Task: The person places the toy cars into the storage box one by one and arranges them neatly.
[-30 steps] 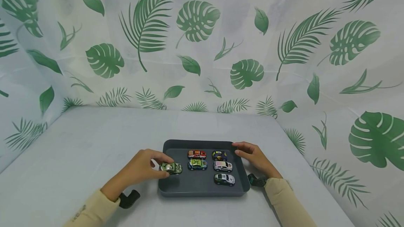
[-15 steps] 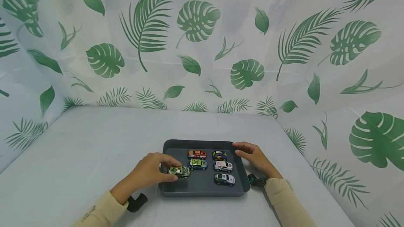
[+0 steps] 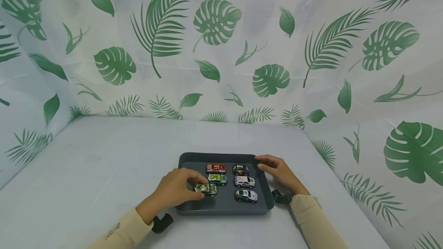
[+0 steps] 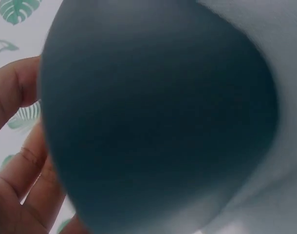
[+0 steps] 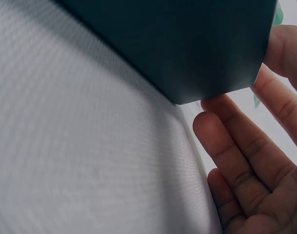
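A dark grey tray (image 3: pixel 225 206) lies on the table with several toy cars in it. My left hand (image 3: pixel 174 187) pinches a green camouflage toy car (image 3: pixel 210 190) between thumb and fingers, low over the tray's left half. Just behind that car sits a blue-and-green toy car (image 3: pixel 219 180), and farther back a red-orange one (image 3: pixel 216 169). My right hand (image 3: pixel 281 171) holds the tray's far right corner, thumb over the rim. The tray wall (image 4: pixel 158 112) fills the left wrist view and hides the held car there. Outside the wall, the right wrist view shows spread fingers (image 5: pixel 231 156).
The tray's right column has a dark blue-and-yellow toy car (image 3: pixel 241 170), a white-and-pink one (image 3: pixel 244 181) and a white-and-green one (image 3: pixel 246 196). A white cloth covers the table (image 3: pixel 114 156). Leaf-patterned curtains (image 3: pixel 225 60) stand behind and at both sides.
My left hand has carried the green camouflage car rightward from the tray's left rim, to in front of the blue-and-green car. The right hand and the tray have stayed put.
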`<action>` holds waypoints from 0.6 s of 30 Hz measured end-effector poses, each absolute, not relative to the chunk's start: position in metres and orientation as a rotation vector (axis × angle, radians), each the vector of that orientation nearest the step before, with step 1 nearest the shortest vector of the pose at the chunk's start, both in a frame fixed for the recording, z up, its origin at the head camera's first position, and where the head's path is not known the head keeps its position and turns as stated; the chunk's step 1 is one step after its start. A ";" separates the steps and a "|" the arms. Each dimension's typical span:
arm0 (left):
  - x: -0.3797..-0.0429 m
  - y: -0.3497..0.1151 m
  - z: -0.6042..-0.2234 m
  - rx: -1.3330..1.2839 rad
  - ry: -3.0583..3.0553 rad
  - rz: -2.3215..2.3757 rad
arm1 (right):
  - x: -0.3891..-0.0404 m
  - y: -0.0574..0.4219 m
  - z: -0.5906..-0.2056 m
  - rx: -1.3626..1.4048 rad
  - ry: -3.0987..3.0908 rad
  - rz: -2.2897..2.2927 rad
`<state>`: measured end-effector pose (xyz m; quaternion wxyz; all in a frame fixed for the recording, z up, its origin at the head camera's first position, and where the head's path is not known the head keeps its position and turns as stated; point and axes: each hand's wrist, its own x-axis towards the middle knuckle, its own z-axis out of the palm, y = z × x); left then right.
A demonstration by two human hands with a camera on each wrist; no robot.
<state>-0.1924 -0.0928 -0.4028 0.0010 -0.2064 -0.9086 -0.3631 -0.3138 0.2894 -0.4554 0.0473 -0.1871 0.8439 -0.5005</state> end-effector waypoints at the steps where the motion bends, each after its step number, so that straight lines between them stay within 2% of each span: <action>1: -0.193 -0.091 -0.403 -0.644 -2.856 -1.143 | -0.314 0.289 -0.455 -0.574 2.573 -1.529; 18: -0.196 -0.062 -0.408 -0.592 -2.910 -1.069 | -0.314 0.290 -0.456 -0.568 2.584 -1.524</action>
